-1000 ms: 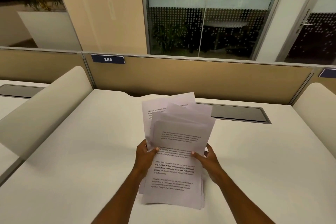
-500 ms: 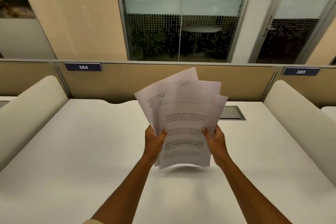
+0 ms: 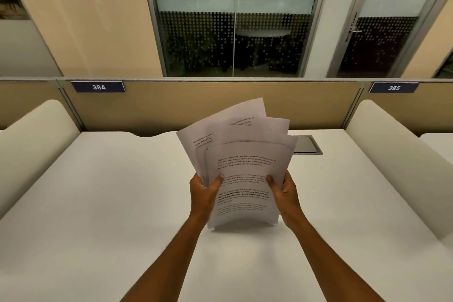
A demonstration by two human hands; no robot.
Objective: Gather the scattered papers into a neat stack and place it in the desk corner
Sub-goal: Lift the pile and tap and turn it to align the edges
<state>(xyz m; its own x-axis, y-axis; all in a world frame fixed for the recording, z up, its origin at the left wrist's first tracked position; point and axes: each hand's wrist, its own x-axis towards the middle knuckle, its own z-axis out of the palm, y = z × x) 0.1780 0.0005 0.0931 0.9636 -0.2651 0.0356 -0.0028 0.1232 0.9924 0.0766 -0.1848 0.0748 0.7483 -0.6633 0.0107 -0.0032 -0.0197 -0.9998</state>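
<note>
the papers point(image 3: 241, 171) are all up off the bench point(image 3: 110, 191) and in my hands, held upright above its middle, printed side toward me. they are gathered but not neat: the top edges fan out, the rearmost sheets leaning to the left and sticking up above the front one, and the bottom edges do not line up either. the lower end of the bundle hangs just above the surface, not touching it as far as i can tell.

my left hand point(image 3: 204, 195) is clamped on the left edge, thumb across the front sheet, and my right hand point(image 3: 284, 191) is clamped on the right edge the same way, so both are closed on the bundle with the pages between them.

i see no loose sheet left on the bench, so the collecting looks done. what is left, i judge, is to square the edges, likely by tapping the bottom on the surface, and then to carry the stack to a corner. the back corners by the divider point(image 3: 208, 103) look free; a dark cable hatch point(image 3: 307, 144) sits behind the papers on the right.
</note>
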